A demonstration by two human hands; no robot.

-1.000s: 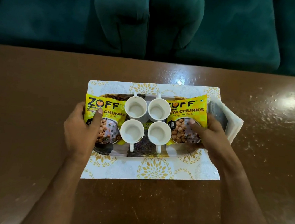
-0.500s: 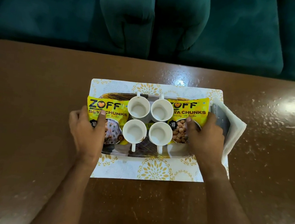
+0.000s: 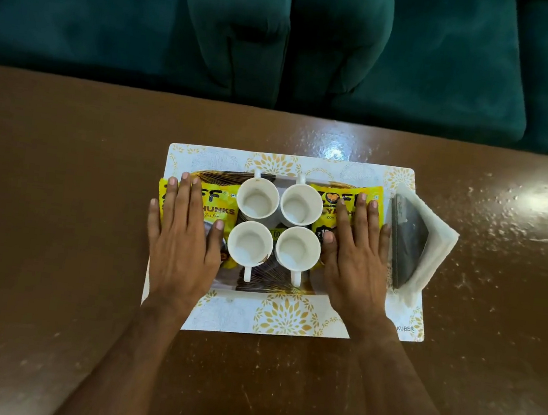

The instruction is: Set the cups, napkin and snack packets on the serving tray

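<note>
Both hands lie flat and open, left hand (image 3: 183, 235) and right hand (image 3: 356, 253) each on a packet (image 3: 217, 205) on the tray (image 3: 266, 284) beside the cups (image 3: 258, 199); the napkin (image 3: 434, 239) sits off the tray's right edge; a sideways push could knock the cups.

Tray (image 3: 262, 287) on a patterned mat (image 3: 283, 315), brown table (image 3: 57, 215). 4 white cups (image 3: 277, 228) in a 2-by-2 block at centre. 2 yellow packets (image 3: 221, 206), 1 each side, under flat left hand (image 3: 184, 241) and right hand (image 3: 355, 262). Napkins (image 3: 433, 247) at right edge.
</note>
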